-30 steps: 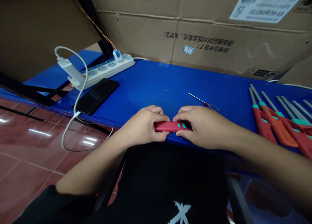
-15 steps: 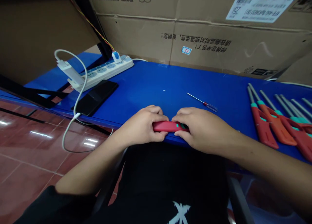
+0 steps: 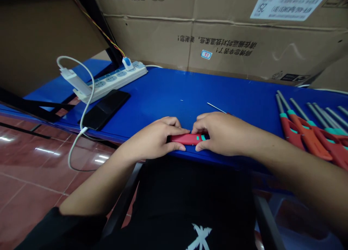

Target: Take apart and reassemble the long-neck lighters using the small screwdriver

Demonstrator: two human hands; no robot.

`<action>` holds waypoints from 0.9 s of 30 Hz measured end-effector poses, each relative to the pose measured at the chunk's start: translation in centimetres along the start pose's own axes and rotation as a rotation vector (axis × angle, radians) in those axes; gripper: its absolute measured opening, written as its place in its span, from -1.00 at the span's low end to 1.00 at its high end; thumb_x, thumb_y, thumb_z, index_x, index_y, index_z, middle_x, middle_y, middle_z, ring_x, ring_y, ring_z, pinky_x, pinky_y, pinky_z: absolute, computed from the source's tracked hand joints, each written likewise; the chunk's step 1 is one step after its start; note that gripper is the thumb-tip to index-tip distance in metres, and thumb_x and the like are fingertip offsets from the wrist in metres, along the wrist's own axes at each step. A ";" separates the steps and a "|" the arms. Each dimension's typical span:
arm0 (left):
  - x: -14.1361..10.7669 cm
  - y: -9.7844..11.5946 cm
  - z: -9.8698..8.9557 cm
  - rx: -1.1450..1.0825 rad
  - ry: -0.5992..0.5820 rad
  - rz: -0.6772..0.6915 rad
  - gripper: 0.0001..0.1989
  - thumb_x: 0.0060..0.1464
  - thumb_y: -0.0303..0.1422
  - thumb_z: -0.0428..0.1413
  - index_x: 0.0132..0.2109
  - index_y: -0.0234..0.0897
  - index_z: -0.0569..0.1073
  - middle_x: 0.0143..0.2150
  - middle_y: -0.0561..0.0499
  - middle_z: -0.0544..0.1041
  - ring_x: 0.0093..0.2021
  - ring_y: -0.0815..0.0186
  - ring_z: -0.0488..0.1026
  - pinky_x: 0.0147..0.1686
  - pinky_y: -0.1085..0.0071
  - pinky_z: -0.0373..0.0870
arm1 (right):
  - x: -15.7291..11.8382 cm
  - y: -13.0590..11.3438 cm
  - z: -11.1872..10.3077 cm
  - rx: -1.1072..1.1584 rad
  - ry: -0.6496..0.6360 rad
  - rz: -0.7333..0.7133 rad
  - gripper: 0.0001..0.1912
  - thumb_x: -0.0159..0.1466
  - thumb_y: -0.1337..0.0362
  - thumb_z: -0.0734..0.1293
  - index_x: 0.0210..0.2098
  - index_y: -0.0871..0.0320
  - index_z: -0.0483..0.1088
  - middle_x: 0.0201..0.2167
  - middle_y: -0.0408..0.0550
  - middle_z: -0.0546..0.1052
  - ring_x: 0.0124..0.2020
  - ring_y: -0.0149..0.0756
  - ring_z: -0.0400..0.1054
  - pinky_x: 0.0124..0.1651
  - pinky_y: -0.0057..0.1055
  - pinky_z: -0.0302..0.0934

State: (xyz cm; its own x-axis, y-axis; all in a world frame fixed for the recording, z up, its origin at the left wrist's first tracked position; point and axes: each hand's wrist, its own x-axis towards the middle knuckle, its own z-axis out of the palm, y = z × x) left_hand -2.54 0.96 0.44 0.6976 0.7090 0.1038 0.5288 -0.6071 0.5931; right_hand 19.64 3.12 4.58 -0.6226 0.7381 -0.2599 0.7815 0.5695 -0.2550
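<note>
At the table's front edge, a red utility lighter (image 3: 185,139) with small teal parts lies crosswise between my two hands. My left hand (image 3: 157,137) grips its left end, fingers on the far side and thumb on the near side. Around the right end, beside the teal part, my right hand (image 3: 221,134) is closed with thumb and fingers. That end is covered by the hand, so its metal tube cannot be seen. Beyond my right hand lies a screwdriver (image 3: 216,107), its handle mostly hidden. A tiny metal pin (image 3: 181,100) rests on the blue table (image 3: 160,94).
Several red and orange long-tube lighters (image 3: 310,141) lie at the right. On the left are a black phone (image 3: 106,109), a white charging cable (image 3: 91,92) and a power strip (image 3: 116,81). A large cardboard box (image 3: 152,43) stands along the back.
My right hand has shifted slightly up and now covers the screwdriver's handle. Both hands keep hold of the lighter, and more of its teal part shows. The view has shifted slightly.
</note>
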 end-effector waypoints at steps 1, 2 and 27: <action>0.1 0.1 0.0 0.011 0.003 0.006 -0.64 0.22 -0.12 0.17 0.08 -0.16 0.56 -0.17 -0.03 0.47 -0.13 0.26 0.42 -0.08 0.33 0.34 | 0.1 -0.1 0.0 -0.010 -0.001 -0.005 -0.77 0.10 0.15 0.52 -0.25 0.05 0.57 -0.30 -0.14 0.53 -0.34 -0.31 0.34 -0.40 -0.39 0.07; 0.2 0.2 0.0 0.026 0.011 0.012 -0.67 0.25 -0.13 0.13 0.04 -0.17 0.58 -0.19 -0.03 0.48 -0.15 0.26 0.41 -0.09 0.33 0.34 | 0.1 -0.1 0.1 -0.016 0.000 -0.020 -0.78 0.11 0.15 0.52 -0.26 0.06 0.56 -0.31 -0.14 0.52 -0.34 -0.31 0.33 -0.41 -0.39 0.05; 0.3 1.3 1.5 0.138 0.080 -0.024 -0.63 0.34 -0.19 0.02 0.19 -0.14 0.48 -0.09 -0.06 0.45 -0.06 0.24 0.37 -0.01 0.26 0.34 | -5.2 4.4 3.4 0.178 0.273 -0.009 -0.73 0.32 0.15 0.36 -0.06 0.11 0.58 -0.21 -0.05 0.59 -0.21 -0.28 0.45 -0.11 -0.33 0.29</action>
State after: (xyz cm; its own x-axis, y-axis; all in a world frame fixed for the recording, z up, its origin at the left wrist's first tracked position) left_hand -0.96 -0.17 0.09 0.6463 0.7467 0.1574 0.6102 -0.6295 0.4811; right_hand 26.17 0.56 1.69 -0.5766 0.8170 -0.0036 0.7419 0.5218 -0.4211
